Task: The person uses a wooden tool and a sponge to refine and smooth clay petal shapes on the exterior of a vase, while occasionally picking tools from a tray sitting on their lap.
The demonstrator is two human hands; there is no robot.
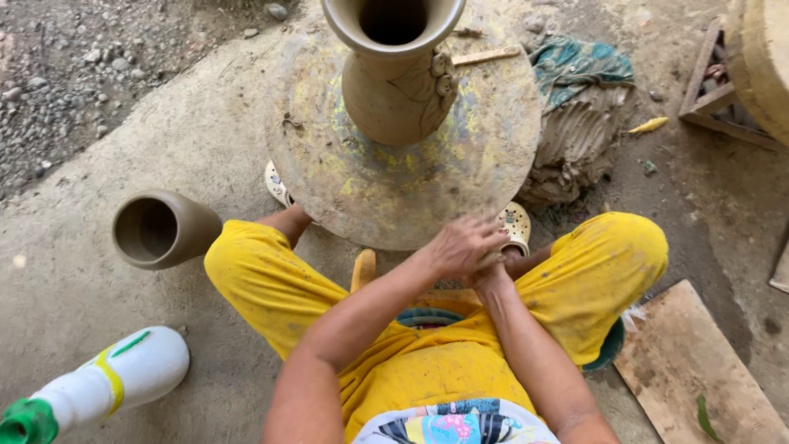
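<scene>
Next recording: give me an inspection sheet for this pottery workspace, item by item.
Surface: round clay-smeared potter's wheel disc on a bare concrete floor.
Job's things: tall wet grey clay vase upright on the disc, off centre toward the far edge.
Clutter: short grey clay pot on the floor; white plastic bottle with green cap; teal cloth; lump of raw clay; wooden board.
Grippers: left hand laid over right hand, pressed together at the disc's near edge, holding nothing visible.
Cables: nothing seen.
Surroundings: gravel; wooden frame.

Left hand (460, 245) laid over right hand (493, 275), hands pressed together, forearms converging
</scene>
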